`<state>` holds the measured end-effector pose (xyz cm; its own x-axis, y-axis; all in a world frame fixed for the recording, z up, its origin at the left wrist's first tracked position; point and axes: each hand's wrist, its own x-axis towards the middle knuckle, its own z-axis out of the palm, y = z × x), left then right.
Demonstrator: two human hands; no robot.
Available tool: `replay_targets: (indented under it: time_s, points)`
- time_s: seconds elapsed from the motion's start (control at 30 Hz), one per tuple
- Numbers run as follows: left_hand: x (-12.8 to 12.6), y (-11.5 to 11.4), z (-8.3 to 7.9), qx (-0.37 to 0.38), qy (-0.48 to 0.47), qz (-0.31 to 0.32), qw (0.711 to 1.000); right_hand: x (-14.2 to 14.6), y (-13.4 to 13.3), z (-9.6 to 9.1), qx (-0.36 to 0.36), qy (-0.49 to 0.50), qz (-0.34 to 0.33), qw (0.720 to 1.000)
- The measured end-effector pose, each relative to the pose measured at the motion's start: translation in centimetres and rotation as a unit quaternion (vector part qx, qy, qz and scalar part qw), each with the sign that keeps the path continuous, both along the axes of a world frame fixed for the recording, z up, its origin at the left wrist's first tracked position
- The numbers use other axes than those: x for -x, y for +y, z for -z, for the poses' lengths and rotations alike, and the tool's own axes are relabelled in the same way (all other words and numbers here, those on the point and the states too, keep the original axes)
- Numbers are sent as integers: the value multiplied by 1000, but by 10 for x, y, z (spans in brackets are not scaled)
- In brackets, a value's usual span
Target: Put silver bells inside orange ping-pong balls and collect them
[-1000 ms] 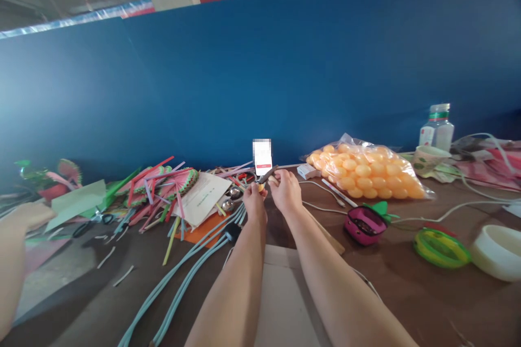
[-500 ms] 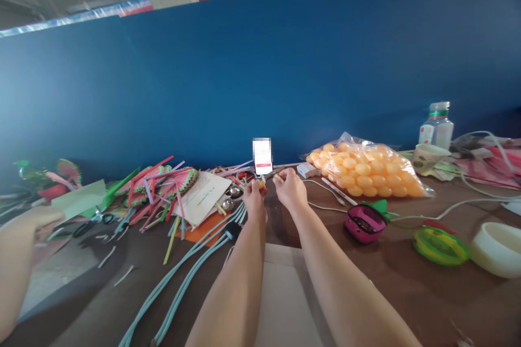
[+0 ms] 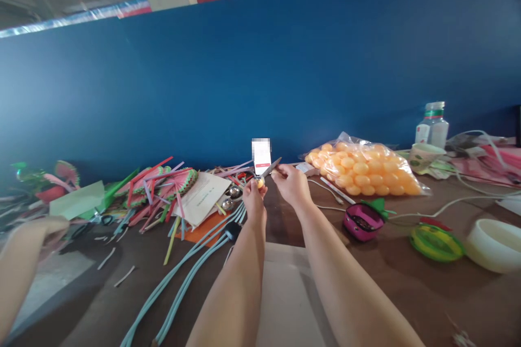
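Note:
My left hand (image 3: pixel 254 201) is closed around a small orange-yellow ball (image 3: pixel 260 182), part of it showing above the fingertips. Just right of it, my right hand (image 3: pixel 292 184) pinches a narrow, dark pointed blade (image 3: pixel 272 167); its handle is hidden in the fingers. The blade slants up to the right, close by the ball, and I cannot tell whether they touch. Behind both hands a phone (image 3: pixel 261 155) with a lit screen stands upright. Two shiny metal bells (image 3: pixel 233 191) lie to the left of my left hand.
A clear bag of orange balls (image 3: pixel 366 168) lies right, behind a purple pouch (image 3: pixel 363 221). Pale blue cords (image 3: pixel 183 276) run along my left forearm. Coloured strips (image 3: pixel 171 187) and papers (image 3: pixel 203 198) pile up left, near another person's hand (image 3: pixel 55 230). A bowl (image 3: pixel 494 245) stands far right.
The pointed blade now shows in my right hand, which has tilted slightly. My left hand stays almost in place. The other person's hand at left has moved and is blurred.

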<state>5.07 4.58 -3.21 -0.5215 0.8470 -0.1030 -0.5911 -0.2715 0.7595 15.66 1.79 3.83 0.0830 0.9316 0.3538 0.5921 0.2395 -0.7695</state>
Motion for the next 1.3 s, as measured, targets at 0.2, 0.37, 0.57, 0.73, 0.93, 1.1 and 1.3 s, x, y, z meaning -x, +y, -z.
replay_targets:
  time_s: [0.2,0.37,0.57,0.73,0.93,1.1,1.3]
  points:
    - [-1,-3,-4,-18,-15,1,1000,10,-5,2,-2,-68,1,998]
    - [-2,-4,-5,-14,-23,3,1000,12,-7,1,-16,-71,21,997]
    - [-2,-5,-7,-17,-33,9,999,12,-7,3,0,-92,12,996]
    - [-2,-6,-8,-9,-30,9,999,13,-7,3,-15,-85,31,996]
    - [-2,-6,-7,-20,-27,14,999,12,-6,5,-18,-89,22,996]
    - [-2,-5,-7,-8,-32,14,999,12,-7,4,-25,-85,23,996]
    - [-2,-5,-6,-17,-34,19,999,13,-7,5,-26,-95,25,995]
